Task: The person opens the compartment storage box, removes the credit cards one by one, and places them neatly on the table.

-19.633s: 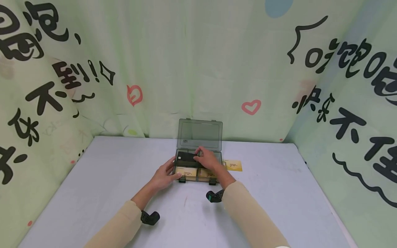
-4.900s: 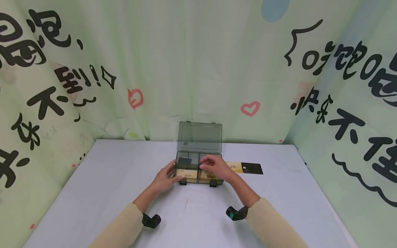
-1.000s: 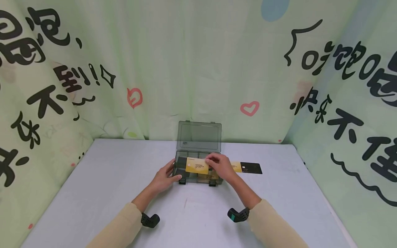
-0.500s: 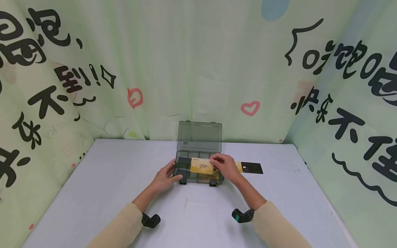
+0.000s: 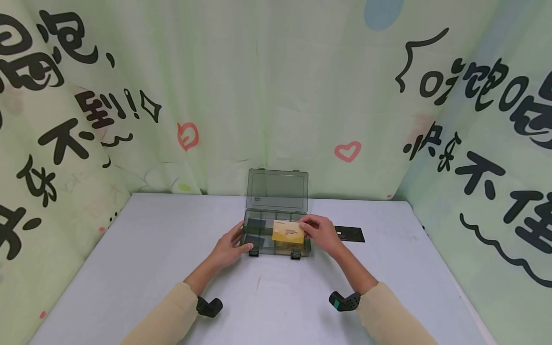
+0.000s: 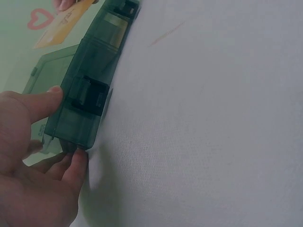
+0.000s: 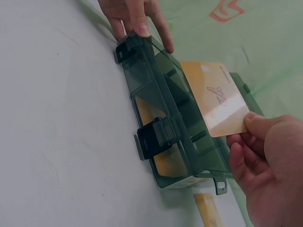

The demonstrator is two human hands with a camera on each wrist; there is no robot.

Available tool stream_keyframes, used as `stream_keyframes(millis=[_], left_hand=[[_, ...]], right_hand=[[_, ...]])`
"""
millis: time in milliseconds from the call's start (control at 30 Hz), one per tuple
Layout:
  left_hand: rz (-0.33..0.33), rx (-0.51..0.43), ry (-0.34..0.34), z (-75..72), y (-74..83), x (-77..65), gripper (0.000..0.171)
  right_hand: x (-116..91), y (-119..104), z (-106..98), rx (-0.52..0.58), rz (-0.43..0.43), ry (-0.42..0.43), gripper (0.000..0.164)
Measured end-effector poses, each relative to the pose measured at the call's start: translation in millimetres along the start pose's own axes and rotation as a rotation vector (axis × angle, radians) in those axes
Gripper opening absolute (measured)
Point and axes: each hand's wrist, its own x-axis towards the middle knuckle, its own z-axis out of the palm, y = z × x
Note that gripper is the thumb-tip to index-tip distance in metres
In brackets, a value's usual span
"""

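A gold bank card (image 5: 288, 232) is pinched at its right end by my right hand (image 5: 322, 233), raised above a translucent dark plastic compartment box (image 5: 269, 251). In the right wrist view the card (image 7: 218, 98) tilts over the box's dividers, thumb on its near corner. My left hand (image 5: 230, 245) holds the box's left front corner, its thumb on the front edge and fingers round the left end in the left wrist view. Another gold piece (image 5: 284, 247) lies in the right front compartment. Behind stands the box's open lid (image 5: 278, 189).
A black card (image 5: 350, 234) lies on the white table (image 5: 172, 249) right of the box. Beside the box a gold card (image 7: 207, 210) shows in the right wrist view. Two black latches (image 5: 295, 255) hang on the box's front. A printed curtain (image 5: 297, 96) closes off the back.
The black card, held over the box at first, now lies on the table. A gold card has come up from the left front compartment; my right hand carries it rightward. My left hand stays put.
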Motion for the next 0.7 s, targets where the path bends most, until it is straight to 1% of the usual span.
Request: stream_keyframes(millis=[100, 333, 533, 700], left_hand=[[0.011, 0.001, -0.001, -0.3, 0.0, 0.1, 0.079], [0.018, 0.004, -0.005, -0.2, -1.5, 2.1, 0.078], [0.026, 0.001, -0.012, 0.0, -2.3, 2.8, 0.078], [0.026, 0.004, -0.013, -0.2, -2.4, 2.6, 0.078]], right_hand=[[-0.8, 1.4, -2.8, -0.003, 0.01, 0.006, 0.013], [-2.6, 4.9, -9.2, 0.008, -0.005, 0.003, 0.015], [-4.8, 7.8, -13.5, 0.01, 0.018, 0.031, 0.016], [-7.2, 12.6, -19.0, 0.016, 0.017, 0.051, 0.018]])
